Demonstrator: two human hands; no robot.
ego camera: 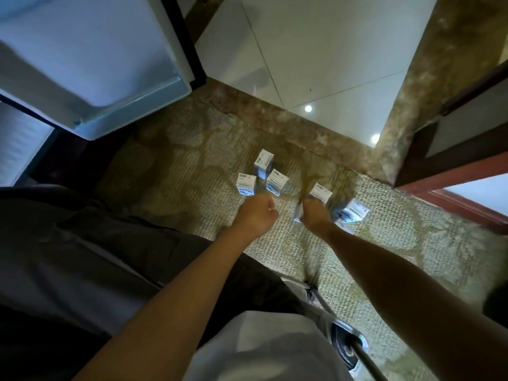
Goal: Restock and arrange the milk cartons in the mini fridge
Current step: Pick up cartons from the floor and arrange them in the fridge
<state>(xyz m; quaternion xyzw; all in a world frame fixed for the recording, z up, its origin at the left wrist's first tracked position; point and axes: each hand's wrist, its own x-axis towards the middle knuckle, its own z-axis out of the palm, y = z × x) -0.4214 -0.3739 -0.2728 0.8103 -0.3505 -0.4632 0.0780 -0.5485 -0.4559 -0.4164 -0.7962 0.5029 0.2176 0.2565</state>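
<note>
Several small white milk cartons with blue print stand on the patterned carpet. Three are grouped together: a far carton, a left carton and a middle carton. Another carton stands to the right, and a tipped carton lies beyond it. My left hand is curled into a fist just in front of the left and middle cartons, holding nothing I can see. My right hand is closed over a carton whose white edge shows beside the thumb. The mini fridge's open door hangs at the upper left.
The fridge interior is only partly visible at the left edge. White floor tiles and a brown marble threshold lie beyond the carpet. A wooden door frame stands at the right. My dark trousers fill the lower left.
</note>
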